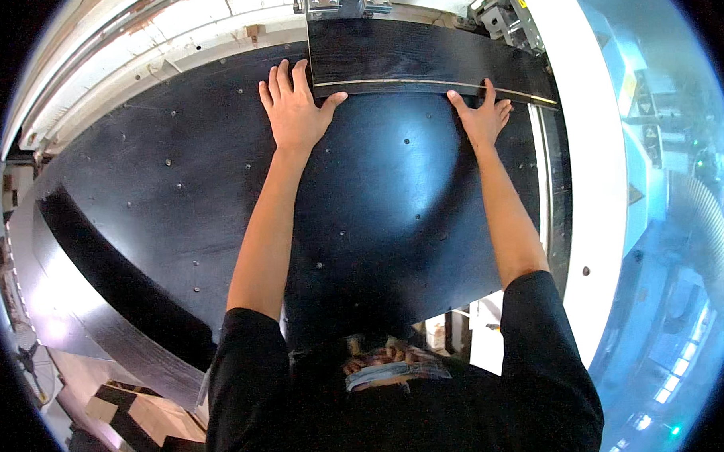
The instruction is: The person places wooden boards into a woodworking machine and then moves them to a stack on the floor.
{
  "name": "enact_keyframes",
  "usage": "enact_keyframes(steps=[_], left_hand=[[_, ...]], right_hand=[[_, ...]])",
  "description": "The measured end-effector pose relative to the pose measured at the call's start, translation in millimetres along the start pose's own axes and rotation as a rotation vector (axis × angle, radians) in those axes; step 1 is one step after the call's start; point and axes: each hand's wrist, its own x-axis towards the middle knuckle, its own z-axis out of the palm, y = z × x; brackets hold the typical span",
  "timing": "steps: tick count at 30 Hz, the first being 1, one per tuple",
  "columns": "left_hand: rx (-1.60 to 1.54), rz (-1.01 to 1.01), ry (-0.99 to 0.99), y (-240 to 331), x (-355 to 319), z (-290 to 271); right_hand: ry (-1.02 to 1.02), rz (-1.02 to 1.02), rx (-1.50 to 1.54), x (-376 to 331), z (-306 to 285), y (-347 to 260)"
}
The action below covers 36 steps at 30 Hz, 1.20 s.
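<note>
My left hand (294, 109) lies flat on the black table (178, 200), fingers spread, thumb hooked against the near edge of the dark board (420, 60). My right hand (483, 118) presses the same edge further right, fingers splayed open, tips on the board's pale edge strip. Neither hand closes around anything; both push with open palms. The board lies flat at the far side of the table, its far end under the metal clamp (338, 2) of the machine. It looks stiff and thin, a laminated panel, probably light enough to slide but smooth on top, so I judge the edge gives the best purchase. The table is glossy, so I expect it to glide easily.
</note>
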Motion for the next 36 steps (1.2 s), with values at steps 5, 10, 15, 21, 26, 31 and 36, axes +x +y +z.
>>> enact_keyframes(steps=[5,10,15,21,26,31,36], left_hand=[[0.000,-0.024,-0.023,2.7,-0.9,-7.2],[0.017,0.003,-0.020,6.1,3.2,-7.5],[0.039,-0.015,-0.060,6.7,2.0,-8.6],[0.037,-0.029,-0.096,8.5,2.1,-11.1],[0.040,0.017,-0.111,9.1,1.8,-11.0],[0.095,0.032,-0.148,20.6,9.4,-15.0],[0.061,0.003,-0.178,8.6,12.2,-10.5]], right_hand=[[0.037,-0.015,0.019,-3.4,-0.2,-6.7],[0.082,-0.015,0.025,-0.7,-1.1,-5.9],[0.096,-0.016,0.022,-2.1,-0.5,-7.8],[0.106,-0.013,0.042,-5.8,-3.4,-9.2],[0.112,-0.017,0.056,-9.8,-12.1,-10.8],[0.371,-0.042,0.319,-8.5,-11.1,-8.2],[0.355,-0.200,0.507,-53.7,-16.3,1.0]])
